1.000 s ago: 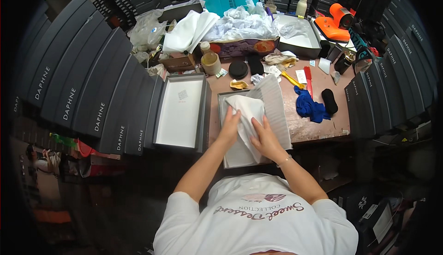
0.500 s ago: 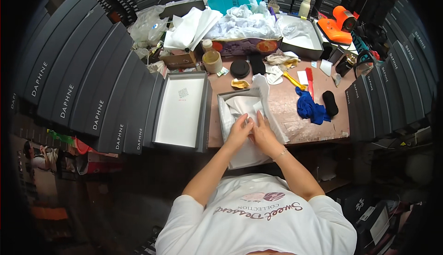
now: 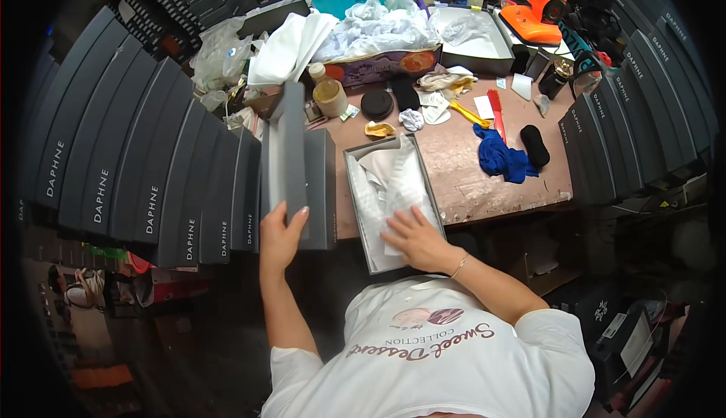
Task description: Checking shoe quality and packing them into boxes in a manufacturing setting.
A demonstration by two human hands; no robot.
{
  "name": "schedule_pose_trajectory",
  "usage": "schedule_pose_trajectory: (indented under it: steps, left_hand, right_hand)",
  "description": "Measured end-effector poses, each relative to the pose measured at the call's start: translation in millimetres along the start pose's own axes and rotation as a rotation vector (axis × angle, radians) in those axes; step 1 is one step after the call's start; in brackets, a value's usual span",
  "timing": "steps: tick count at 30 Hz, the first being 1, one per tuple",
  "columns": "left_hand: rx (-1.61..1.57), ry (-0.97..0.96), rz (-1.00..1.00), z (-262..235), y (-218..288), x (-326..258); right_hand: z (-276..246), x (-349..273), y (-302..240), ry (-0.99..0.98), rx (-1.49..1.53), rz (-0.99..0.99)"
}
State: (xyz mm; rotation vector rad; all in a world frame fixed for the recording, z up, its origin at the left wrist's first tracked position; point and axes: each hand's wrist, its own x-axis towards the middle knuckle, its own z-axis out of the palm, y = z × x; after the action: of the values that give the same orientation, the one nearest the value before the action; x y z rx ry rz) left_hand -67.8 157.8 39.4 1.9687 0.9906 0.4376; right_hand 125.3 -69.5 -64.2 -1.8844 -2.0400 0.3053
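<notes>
Since 0.5 s ago, left hand [image 3: 278, 238] was shifted off the tissue paper [image 3: 393, 183]; the grey box lid [image 3: 288, 153] is now gripped and tilted upright. Right hand [image 3: 414, 238] is pressed flat, fingers spread, holding paper down inside the open box [image 3: 360, 221] at the tabletop's [image 3: 469, 168] near edge.

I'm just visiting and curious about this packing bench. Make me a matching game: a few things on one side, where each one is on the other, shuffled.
Things:
1. grey box lid
2. white tissue paper
3. blue cloth
4. orange tool

Places:
A. at the far right end of the bench
B. raised on edge in the left hand
C. inside the open box, under the right hand
D. crumpled on the brown bench top, right of the open box

Pairs: 1-B, 2-C, 3-D, 4-A
</notes>
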Motion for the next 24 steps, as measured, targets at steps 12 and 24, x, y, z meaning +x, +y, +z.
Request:
schedule_pose_trajectory:
  steps: [12,24]
  left_hand:
    - [-1.494,-0.155,-0.591,159,52,-22]
    - [0.196,0.085,0.151,106,-31,-78]
  right_hand:
    - [-56,-30,-45,-0.423,0.56,0.228]
    - [9,-26,61,0.288,0.846,0.612]
